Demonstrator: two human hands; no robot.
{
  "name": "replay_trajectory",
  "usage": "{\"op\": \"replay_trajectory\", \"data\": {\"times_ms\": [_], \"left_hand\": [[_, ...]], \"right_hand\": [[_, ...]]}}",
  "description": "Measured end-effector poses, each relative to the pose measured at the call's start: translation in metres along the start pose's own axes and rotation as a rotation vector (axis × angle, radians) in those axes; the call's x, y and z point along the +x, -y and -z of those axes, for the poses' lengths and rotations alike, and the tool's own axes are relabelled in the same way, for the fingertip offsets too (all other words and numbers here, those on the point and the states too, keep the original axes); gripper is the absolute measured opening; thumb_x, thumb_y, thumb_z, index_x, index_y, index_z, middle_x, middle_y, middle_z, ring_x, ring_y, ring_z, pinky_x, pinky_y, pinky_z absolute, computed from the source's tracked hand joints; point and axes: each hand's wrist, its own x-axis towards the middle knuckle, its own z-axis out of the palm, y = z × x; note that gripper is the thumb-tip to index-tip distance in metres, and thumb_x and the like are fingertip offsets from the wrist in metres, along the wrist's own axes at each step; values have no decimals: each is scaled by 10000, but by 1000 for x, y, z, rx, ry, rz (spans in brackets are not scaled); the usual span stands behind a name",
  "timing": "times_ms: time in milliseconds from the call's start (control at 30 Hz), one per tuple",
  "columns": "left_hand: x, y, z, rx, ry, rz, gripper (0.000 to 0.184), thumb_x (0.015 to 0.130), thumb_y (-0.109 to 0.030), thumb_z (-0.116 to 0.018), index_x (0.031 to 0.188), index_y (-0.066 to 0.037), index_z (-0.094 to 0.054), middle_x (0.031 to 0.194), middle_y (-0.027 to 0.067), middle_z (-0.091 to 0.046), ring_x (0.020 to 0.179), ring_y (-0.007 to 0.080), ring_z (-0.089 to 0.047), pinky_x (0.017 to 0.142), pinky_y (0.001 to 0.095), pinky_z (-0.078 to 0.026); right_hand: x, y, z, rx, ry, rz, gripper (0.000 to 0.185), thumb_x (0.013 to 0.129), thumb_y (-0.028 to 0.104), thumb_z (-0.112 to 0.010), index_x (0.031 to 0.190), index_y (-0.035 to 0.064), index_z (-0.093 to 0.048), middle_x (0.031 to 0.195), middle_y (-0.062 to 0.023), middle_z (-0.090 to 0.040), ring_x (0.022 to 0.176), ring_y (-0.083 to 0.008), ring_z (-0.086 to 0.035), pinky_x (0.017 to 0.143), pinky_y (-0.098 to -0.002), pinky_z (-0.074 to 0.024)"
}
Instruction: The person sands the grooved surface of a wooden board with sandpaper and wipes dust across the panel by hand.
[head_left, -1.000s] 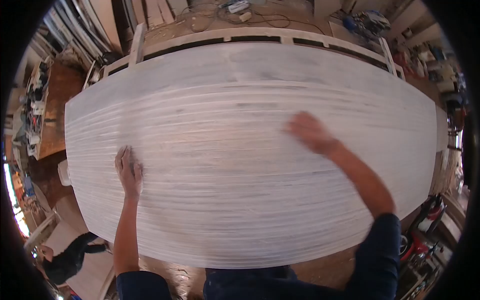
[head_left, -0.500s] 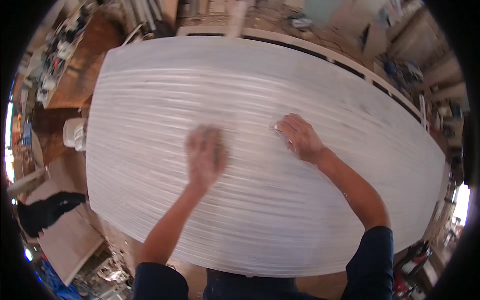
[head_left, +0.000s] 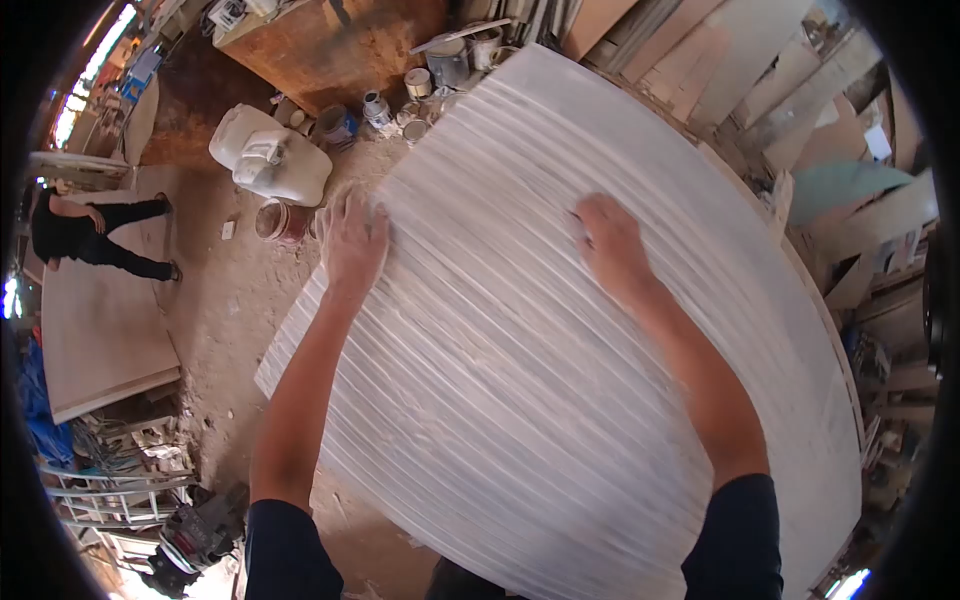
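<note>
A large board (head_left: 520,330) with a pale, streaked, ridged surface lies at a slant in front of me. My left hand (head_left: 353,243) rests palm down at its left edge, fingers stretched and slightly apart; what is under the palm is hidden. Over the upper middle of the board, my right hand (head_left: 607,238) has curled fingers around something small and dark, too hidden to name. Both hands are dusty and well apart.
White plastic jugs (head_left: 285,165) and a reddish bucket (head_left: 281,222) stand on the floor beyond the left edge. Cans (head_left: 447,65) sit near the upper corner. At far left, a person (head_left: 95,235) is beside another panel (head_left: 105,310). Wooden offcuts (head_left: 700,60) lean at upper right.
The view has swung left, so the board now appears slanted. My left hand has reached the board's left edge. My right hand remains over the board, its fingers still curled.
</note>
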Motion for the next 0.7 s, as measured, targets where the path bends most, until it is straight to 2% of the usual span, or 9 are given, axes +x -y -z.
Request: {"op": "replay_trajectory", "data": {"times_ms": [67, 133, 233, 333, 400, 467, 567, 633, 700], "left_hand": [[7, 15, 2, -46, 10, 80, 440, 949, -386, -565, 1199, -26, -599, 1172, 249, -625, 1108, 436, -569, 937, 535, -428], [17, -10, 24, -43, 386, 370, 426, 964, -453, -516, 1031, -50, -635, 929, 261, -676, 915, 456, -634, 820, 539, -468], [13, 4, 11, -3, 287, 302, 470, 977, -497, -471, 890, -60, -619, 774, 248, -667, 809, 456, -647, 750, 557, -470], [11, 5, 9, -27, 314, 285, 478, 972, -499, -475, 878, -56, -627, 795, 258, -669, 822, 455, -648, 746, 550, -474], [13, -2, 13, -8, 321, 323, 489, 972, -512, -467, 899, -56, -629, 809, 255, -673, 834, 456, -649, 759, 550, -474], [16, -11, 16, 11, 331, 356, 502, 973, -524, -459, 920, -56, -630, 824, 253, -678, 847, 456, -650, 772, 550, -475], [15, -15, 16, 59, 317, 365, 517, 978, -543, -438, 944, -60, -621, 856, 244, -685, 869, 462, -647, 796, 560, -466], [15, -10, 11, 19, 305, 355, 522, 983, -550, -426, 950, -61, -605, 872, 235, -687, 889, 467, -643, 809, 570, -453], [19, -9, 16, 30, 354, 348, 524, 981, -548, -432, 935, -57, -607, 852, 232, -684, 870, 463, -646, 796, 561, -461]], "right_hand": [[63, 20, -43, 35, -49, 60, 196, 824, 31, -606, 1017, 25, -575, 1071, -177, -597, 1026, -396, -571, 915, -476, -467], [118, 35, -83, 62, -83, 97, 133, 857, 69, -573, 981, 19, -575, 1037, -192, -609, 1032, -394, -574, 911, -474, -468], [186, 46, -134, 13, -109, 111, 92, 894, 88, -523, 915, 7, -563, 996, -207, -624, 1022, -395, -589, 888, -488, -477], [172, 44, -116, -29, -7, 42, 178, 848, 72, -607, 1020, 30, -598, 1026, -175, -619, 1025, -373, -584, 889, -471, -482], [100, 23, -81, -33, -166, 86, 138, 876, 86, -605, 1000, 30, -626, 955, -155, -629, 947, -364, -615, 845, -472, -503], [33, 5, -28, 17, 11, -48, 143, 897, 111, -627, 1018, 36, -631, 1048, -158, -613, 1010, -341, -612, 877, -459, -495], [29, 15, -10, -30, 60, -25, 134, 867, 45, -597, 994, 34, -638, 1002, -161, -626, 966, -357, -620, 857, -455, -520], [83, 20, -67, -43, -201, 175, 105, 856, 56, -588, 950, 41, -633, 978, -167, -629, 966, -368, -618, 850, -467, -511], [163, 36, -111, 54, -134, 197, 104, 869, 84, -543, 918, 16, -604, 965, -198, -637, 981, -390, -612, 836, -490, -504]]}}
